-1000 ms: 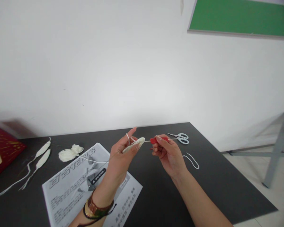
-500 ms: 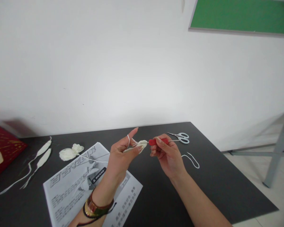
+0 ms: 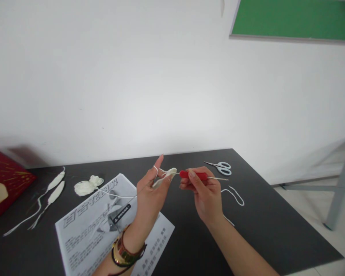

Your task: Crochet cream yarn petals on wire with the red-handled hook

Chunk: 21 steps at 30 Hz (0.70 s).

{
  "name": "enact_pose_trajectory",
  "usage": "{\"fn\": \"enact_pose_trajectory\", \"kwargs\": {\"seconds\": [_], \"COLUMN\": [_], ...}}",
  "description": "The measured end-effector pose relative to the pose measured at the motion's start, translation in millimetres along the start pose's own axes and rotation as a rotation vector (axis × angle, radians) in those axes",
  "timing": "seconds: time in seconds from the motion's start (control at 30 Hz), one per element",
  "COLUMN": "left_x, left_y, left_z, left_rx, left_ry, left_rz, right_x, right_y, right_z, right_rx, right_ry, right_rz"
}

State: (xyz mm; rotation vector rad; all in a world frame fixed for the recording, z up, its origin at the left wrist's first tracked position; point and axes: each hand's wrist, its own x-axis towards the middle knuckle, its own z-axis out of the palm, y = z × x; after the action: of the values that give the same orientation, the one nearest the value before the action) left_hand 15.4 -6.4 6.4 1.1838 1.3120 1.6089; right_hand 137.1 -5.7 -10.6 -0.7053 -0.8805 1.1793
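Observation:
My left hand [image 3: 152, 191] pinches a small white crocheted piece [image 3: 171, 172] between thumb and fingers. White yarn loops round its raised index finger and runs back to a bundle of white yarn [image 3: 84, 188] on the table. In my right hand [image 3: 205, 193] is a crochet hook [image 3: 199, 175] with a red grip, its metal shaft showing at both ends. The left end of the hook reaches the crocheted piece; the exact tip is hidden at the stitches. A thin wire seems to run from the left hand down over the paper.
Printed sheets [image 3: 83, 234] lie under my left forearm. Two finished white petal-shaped pieces [image 3: 56, 191] with yarn tails rest at left, near a red box [image 3: 5, 184]. Scissors [image 3: 222, 168] and a yarn scrap [image 3: 237, 197] lie right on the black table [image 3: 276, 230]. A wall stands behind.
The crocheted piece has tilted more upright in my left hand. The hook's free right end has swung downward as my right hand turned. The view has shifted slightly.

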Motion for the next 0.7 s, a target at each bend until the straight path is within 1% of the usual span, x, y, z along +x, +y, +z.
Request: {"fn": "enact_pose_trajectory", "kwargs": {"seconds": [0.07, 0.13, 0.2, 0.27, 0.3, 0.33, 0.37, 0.4, 0.43, 0.47, 0.53, 0.6, 0.63, 0.7], "left_x": [-1, -2, -2, 0, 2, 3, 5, 8, 10, 12, 15, 18, 18, 20], "left_y": [0, -2, -4, -6, -6, -6, -4, -3, -1, 1, 4, 7, 8, 10], "left_z": [0.4, 0.6, 0.0, -1.8, -3.2, -4.9, -7.0, -9.4, -11.9, -14.7, -20.3, -25.9, -28.5, -33.3], "left_rx": [0.0, -0.021, -0.092, -0.255, -0.358, -0.457, -0.539, -0.596, -0.628, -0.639, -0.622, -0.581, -0.557, -0.5], "left_ry": [0.012, 0.017, 0.014, -0.016, -0.045, -0.08, -0.119, -0.162, -0.204, -0.244, -0.32, -0.395, -0.425, -0.468], "left_rz": [-0.02, -0.044, -0.067, -0.121, -0.165, -0.214, -0.263, -0.303, -0.332, -0.352, -0.368, -0.367, -0.366, -0.365], "right_x": [-3, -7, -11, -13, -12, -12, -11, -10, -9, -8, -5, -2, 0, 3], "right_y": [1, 2, 4, 6, 6, 6, 6, 5, 4, 2, 0, -2, -3, -5], "right_z": [0, -2, -6, -12, -14, -16, -17, -17, -16, -15, -11, -9, -9, -10], "right_rx": [-0.119, -0.312, -0.542, -0.722, -0.772, -0.791, -0.782, -0.745, -0.685, -0.602, -0.403, -0.212, -0.136, -0.034], "right_ry": [0.003, -0.038, -0.157, -0.316, -0.387, -0.437, -0.46, -0.459, -0.438, -0.407, -0.345, -0.317, -0.313, -0.316], "right_rz": [-0.108, -0.292, -0.555, -0.828, -0.925, -0.987, -1.008, -0.984, -0.922, -0.832, -0.601, -0.395, -0.317, -0.209]}}
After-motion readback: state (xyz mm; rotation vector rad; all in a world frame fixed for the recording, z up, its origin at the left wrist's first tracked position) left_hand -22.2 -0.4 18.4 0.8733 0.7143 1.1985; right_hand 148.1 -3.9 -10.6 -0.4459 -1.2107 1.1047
